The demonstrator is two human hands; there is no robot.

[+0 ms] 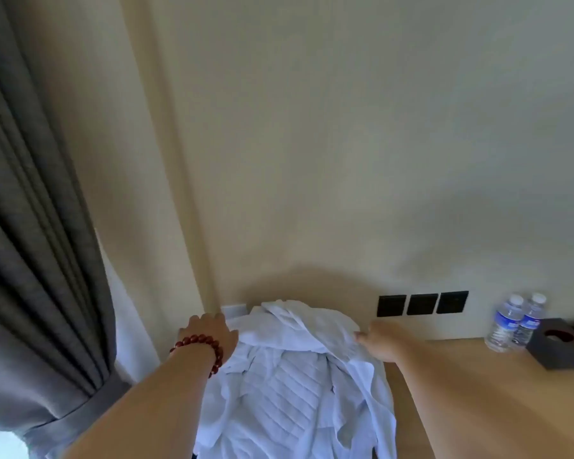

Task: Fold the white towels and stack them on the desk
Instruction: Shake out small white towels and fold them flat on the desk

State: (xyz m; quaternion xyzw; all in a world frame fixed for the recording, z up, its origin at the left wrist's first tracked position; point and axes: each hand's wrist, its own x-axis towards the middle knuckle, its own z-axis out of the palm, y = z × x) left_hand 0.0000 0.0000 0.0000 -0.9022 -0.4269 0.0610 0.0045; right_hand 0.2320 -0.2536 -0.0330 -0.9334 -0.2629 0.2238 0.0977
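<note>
A heap of rumpled white towels lies on the left end of the wooden desk, reaching back to the wall. My left hand, with a red bead bracelet on the wrist, grips the far left edge of the top towel. My right hand pinches the same towel's far right edge, the thumb on the cloth. The fingertips of both hands are hidden by the hands and cloth.
Two water bottles and a dark tissue box stand at the desk's right rear. Three black wall switches sit above the desk. A grey curtain hangs on the left.
</note>
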